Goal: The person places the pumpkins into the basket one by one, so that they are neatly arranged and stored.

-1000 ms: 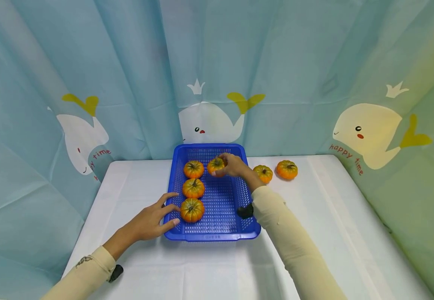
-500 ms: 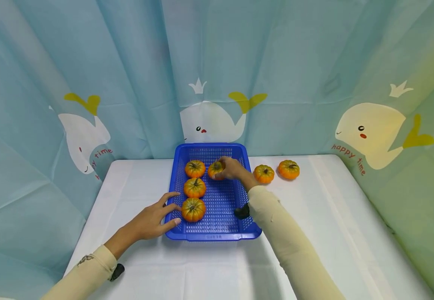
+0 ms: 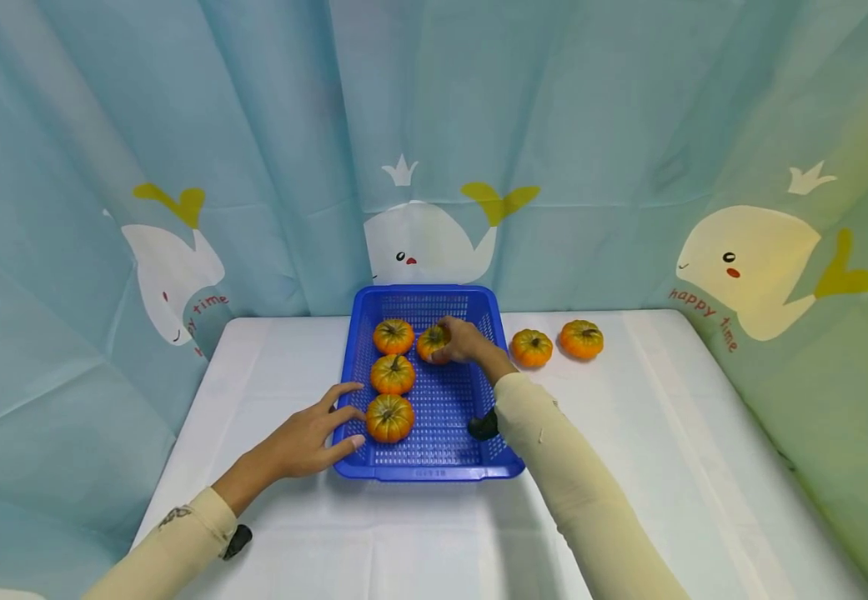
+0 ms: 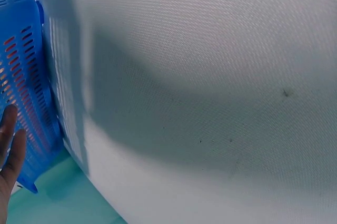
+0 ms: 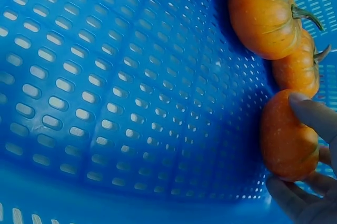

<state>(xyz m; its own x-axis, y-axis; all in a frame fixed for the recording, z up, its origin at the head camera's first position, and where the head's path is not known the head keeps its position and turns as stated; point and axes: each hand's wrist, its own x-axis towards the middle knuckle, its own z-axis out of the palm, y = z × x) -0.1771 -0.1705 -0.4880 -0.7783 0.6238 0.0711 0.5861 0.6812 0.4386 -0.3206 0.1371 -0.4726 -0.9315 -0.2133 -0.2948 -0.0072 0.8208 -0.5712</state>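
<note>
In the head view, a blue perforated plastic basket (image 3: 434,473) stands on the table, with a column of small orange pumpkins (image 3: 392,375) along its left side. My right hand (image 3: 467,340) reaches into the back of the basket and grips another small pumpkin (image 3: 432,340) beside the rearmost one. The right wrist view shows the thumb and fingers round this pumpkin (image 5: 287,139), low over the basket floor. My left hand (image 3: 309,437), fingers spread and slightly bent, is at the basket's left rim. Its fingers (image 4: 15,155) appear against the outer wall in the left wrist view.
Two more small pumpkins, one nearer (image 3: 531,348) and one farther right (image 3: 581,339), lie on the white tabletop (image 3: 651,433) right of the basket. A blue curtain (image 3: 591,150) with whale prints hangs directly behind the table.
My right hand has lowered slightly with the pumpkin, bringing it down and a little nearer in the basket. The left hand has kept its place. The head view has shifted slightly.
</note>
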